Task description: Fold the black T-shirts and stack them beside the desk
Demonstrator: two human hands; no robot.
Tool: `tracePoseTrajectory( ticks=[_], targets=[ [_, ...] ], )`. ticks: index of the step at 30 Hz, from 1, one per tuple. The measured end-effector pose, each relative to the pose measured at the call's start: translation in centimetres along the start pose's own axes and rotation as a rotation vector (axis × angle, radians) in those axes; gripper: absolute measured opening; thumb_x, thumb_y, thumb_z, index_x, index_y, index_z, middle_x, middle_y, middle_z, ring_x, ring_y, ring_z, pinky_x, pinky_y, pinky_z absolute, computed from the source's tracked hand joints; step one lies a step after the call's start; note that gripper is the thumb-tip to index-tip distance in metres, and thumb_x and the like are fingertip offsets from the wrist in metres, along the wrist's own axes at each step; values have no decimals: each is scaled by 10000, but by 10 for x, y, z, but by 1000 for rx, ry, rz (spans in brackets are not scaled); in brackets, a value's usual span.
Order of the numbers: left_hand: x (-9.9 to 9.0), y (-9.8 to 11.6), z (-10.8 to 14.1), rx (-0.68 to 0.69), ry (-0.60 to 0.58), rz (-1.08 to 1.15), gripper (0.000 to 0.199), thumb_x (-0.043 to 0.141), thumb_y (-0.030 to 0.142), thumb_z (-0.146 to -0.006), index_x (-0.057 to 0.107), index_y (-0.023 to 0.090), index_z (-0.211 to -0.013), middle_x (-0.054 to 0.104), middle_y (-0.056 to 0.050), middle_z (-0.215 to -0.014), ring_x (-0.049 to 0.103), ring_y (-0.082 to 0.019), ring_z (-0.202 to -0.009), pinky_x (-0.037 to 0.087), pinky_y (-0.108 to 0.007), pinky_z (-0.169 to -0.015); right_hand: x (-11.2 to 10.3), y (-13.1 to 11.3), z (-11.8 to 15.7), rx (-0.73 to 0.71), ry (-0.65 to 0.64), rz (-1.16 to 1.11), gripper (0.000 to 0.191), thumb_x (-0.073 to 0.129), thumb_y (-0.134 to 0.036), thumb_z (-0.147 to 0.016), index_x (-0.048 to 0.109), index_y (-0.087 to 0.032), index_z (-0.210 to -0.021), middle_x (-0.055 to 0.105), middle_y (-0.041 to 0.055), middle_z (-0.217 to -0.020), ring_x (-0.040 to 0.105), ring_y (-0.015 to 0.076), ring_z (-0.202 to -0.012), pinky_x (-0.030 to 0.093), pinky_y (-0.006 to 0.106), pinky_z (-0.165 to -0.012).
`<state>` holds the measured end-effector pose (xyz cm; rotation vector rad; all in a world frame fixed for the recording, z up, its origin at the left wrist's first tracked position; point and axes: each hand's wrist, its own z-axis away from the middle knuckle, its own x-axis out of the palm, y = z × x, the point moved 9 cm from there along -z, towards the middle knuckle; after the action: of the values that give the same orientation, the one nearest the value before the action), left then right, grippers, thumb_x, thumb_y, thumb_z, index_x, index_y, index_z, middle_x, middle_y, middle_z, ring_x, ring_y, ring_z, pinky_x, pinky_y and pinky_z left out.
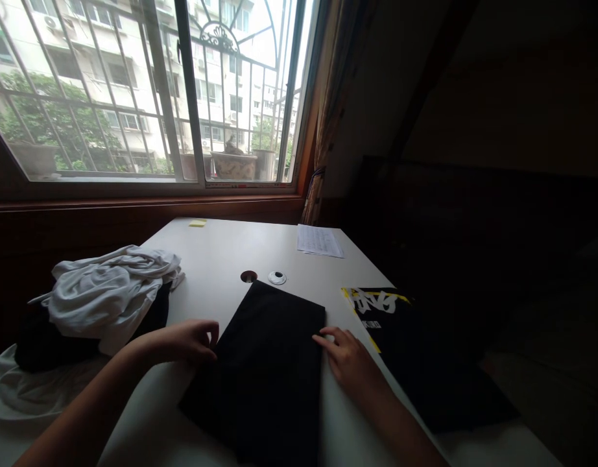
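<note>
A black cloth [270, 376], folded into a flat panel, lies on the white table [226, 246] in front of me. My left hand [194, 340] is at its left edge, with the fingers curled and the fingertips against the fabric; whether they pinch it is hard to tell. At the right edge, my right hand [345, 357] has its fingers apart, the index fingertip touching the cloth's border. Beyond the cloth's far edge are a round hole [249, 277] and a round white cap [277, 277] in the tabletop.
White and black clothes [109, 292] are heaped at the left. A dark garment with yellow and white print [377, 305] lies at the right edge. Printed papers [320, 240] and a yellow note [197, 223] lie at the back, below the barred window.
</note>
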<state>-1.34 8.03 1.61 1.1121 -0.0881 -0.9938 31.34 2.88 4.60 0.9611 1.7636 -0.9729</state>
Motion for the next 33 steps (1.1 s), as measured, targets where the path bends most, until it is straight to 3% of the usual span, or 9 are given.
tracePoseTrajectory(
  ticks=[4, 7, 9, 14, 16, 18, 21, 25, 33],
  targets=[
    [45, 8, 4, -76, -283, 132, 418, 839, 354, -632, 581, 190, -916, 707, -23, -777, 689, -212, -598, 505, -284, -530, -7, 23, 1, 95, 97, -15, 415, 447, -128, -946, 691, -245, -1260, 661, 96, -1236, 620, 263, -1123, 526, 426, -993],
    [55, 23, 8, -11, -356, 111, 408, 800, 469, -720, 606, 184, -939, 673, -6, -662, 649, -186, -523, 463, -255, -477, -9, 19, 1, 108, 95, -69, 352, 463, -280, -994, 684, -245, -1266, 645, 98, -1285, 594, 269, -1193, 506, 440, -1036],
    [42, 39, 5, 135, -222, 51, 369, 704, 529, -828, 614, 178, -901, 617, 19, -610, 590, -145, -497, 430, -233, -463, -6, 10, 0, 106, 58, -96, 373, 483, -365, -997, 655, -261, -1311, 601, 90, -1371, 555, 271, -1263, 482, 446, -1075],
    [-2, 88, 17, 635, 522, -326, 263, 532, 382, -994, 653, 183, -871, 659, -25, -804, 628, -156, -727, 522, -268, -663, 6, -12, 0, 106, -79, -88, 471, 509, -463, -983, 577, -283, -1413, 501, 57, -1514, 445, 277, -1394, 378, 464, -1175],
    [12, 98, 18, 751, 596, -505, 198, 514, 288, -1007, 682, 221, -1088, 698, -67, -1093, 658, -208, -1018, 548, -334, -874, 9, -15, 1, 106, -126, -86, 496, 508, -474, -981, 555, -283, -1436, 477, 50, -1540, 413, 278, -1420, 355, 466, -1191],
    [35, 99, 11, 805, 532, -686, 302, 544, 257, -996, 634, 281, -1283, 626, -63, -1353, 548, -249, -1294, 477, -412, -1065, 11, -16, 1, 103, -158, -89, 508, 507, -476, -981, 541, -281, -1449, 459, 48, -1556, 393, 276, -1435, 345, 468, -1198],
    [48, 85, -3, 724, 461, -864, 439, 578, 333, -992, 536, 334, -1428, 497, -37, -1527, 413, -290, -1434, 368, -499, -1170, 13, -13, 2, 91, -179, -97, 519, 513, -472, -978, 528, -281, -1460, 437, 47, -1573, 375, 278, -1448, 333, 481, -1203],
    [35, 63, -14, 565, 450, -902, 494, 508, 432, -1017, 455, 337, -1499, 412, -25, -1587, 385, -295, -1454, 326, -498, -1190, 13, -12, 4, 72, -193, -110, 547, 531, -506, -967, 512, -295, -1471, 408, 49, -1593, 329, 301, -1477, 311, 532, -1204],
    [7, 55, -14, 361, 576, -951, 441, 513, 341, -995, 561, 264, -1426, 540, -80, -1484, 546, -315, -1288, 436, -457, -1041, 2, -41, 4, -101, -241, -201, 601, 690, -520, -866, 578, -301, -1414, 412, 61, -1591, 181, 358, -1528, 184, 632, -1218]
  ],
)
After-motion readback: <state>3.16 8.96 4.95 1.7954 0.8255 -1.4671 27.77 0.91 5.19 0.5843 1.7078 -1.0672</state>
